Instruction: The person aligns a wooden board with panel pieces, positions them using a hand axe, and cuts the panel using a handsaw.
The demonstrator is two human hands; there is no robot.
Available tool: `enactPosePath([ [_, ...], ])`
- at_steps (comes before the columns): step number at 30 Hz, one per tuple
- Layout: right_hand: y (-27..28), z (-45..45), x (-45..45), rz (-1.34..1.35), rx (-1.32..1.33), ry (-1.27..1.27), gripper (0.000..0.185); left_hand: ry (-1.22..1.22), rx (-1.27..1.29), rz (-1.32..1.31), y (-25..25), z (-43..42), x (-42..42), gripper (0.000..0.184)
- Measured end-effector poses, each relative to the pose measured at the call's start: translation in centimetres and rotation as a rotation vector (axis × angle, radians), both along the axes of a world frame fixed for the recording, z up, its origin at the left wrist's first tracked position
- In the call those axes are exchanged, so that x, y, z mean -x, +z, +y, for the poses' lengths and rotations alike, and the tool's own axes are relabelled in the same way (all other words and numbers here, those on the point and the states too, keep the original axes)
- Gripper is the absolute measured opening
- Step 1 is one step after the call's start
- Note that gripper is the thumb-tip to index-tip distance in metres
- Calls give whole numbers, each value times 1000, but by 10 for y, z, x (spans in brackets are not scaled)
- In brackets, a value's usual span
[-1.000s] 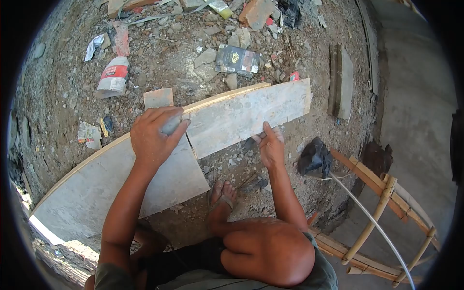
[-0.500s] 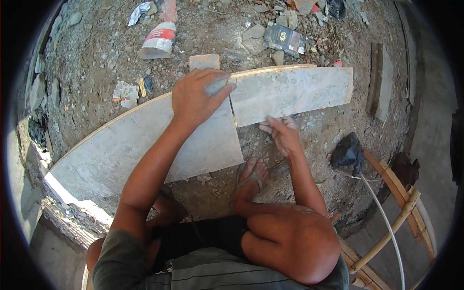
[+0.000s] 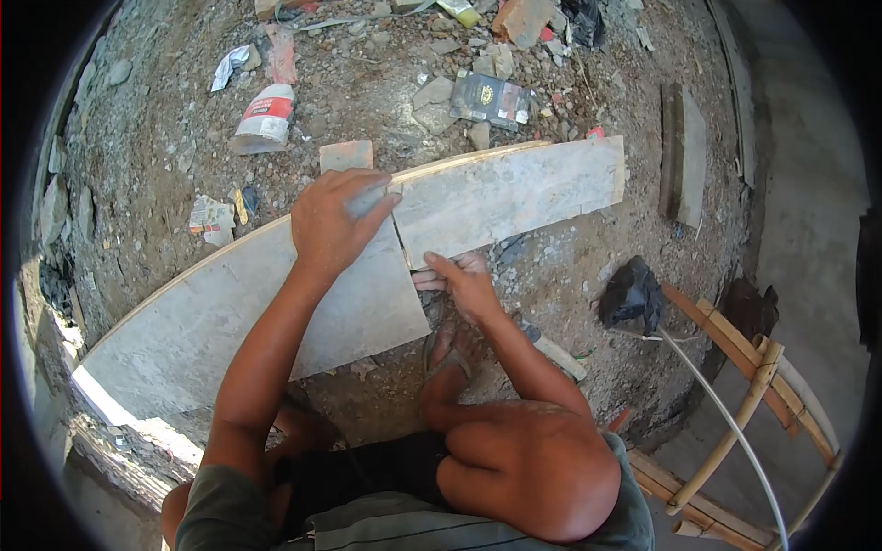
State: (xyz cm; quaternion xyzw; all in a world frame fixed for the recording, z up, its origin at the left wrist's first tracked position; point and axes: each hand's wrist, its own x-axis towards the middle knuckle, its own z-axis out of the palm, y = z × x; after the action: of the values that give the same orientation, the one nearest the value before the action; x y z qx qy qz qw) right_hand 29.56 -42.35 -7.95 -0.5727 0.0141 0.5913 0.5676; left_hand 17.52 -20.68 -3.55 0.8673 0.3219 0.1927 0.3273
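Two grey-stained plywood panels lie end to end in front of me: a larger one (image 3: pixel 239 285) with a curved far edge, and a narrower one (image 3: pixel 514 188) at the right. A thin dark gap runs between them. My left hand (image 3: pixel 331 225) grips the far edge beside this seam, with its thumb at the joint and its fingers over the rim. At the near end of the seam, my right hand (image 3: pixel 464 283) pinches the narrower panel's lower corner, thumb on top and fingers partly hidden beneath.
A tile-like piece (image 3: pixel 346 154) shows beyond the far edge. Rubble, a torn red-and-white packet (image 3: pixel 265 119) and a dark box (image 3: pixel 490 99) lie farther off. At right are a black plastic bag (image 3: pixel 632 294), a pale hose (image 3: pixel 721 404) and a bamboo frame (image 3: pixel 735 422).
My right hand has moved left along the narrower panel's lower edge to the seam. My left hand keeps its place on the far edge. The whole view has shifted slightly.
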Motion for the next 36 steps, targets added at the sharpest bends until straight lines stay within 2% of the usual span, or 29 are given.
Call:
enactPosePath([
  [24,6,4,1,3,30,23,19,8,13,-15,-2,4,0,20],
  [31,2,4,10,-104,26,-58,19,48,47,-5,-8,2,2,26],
  [36,0,2,12,-142,54,-62,19,67,19,-4,-10,0,-1,23],
])
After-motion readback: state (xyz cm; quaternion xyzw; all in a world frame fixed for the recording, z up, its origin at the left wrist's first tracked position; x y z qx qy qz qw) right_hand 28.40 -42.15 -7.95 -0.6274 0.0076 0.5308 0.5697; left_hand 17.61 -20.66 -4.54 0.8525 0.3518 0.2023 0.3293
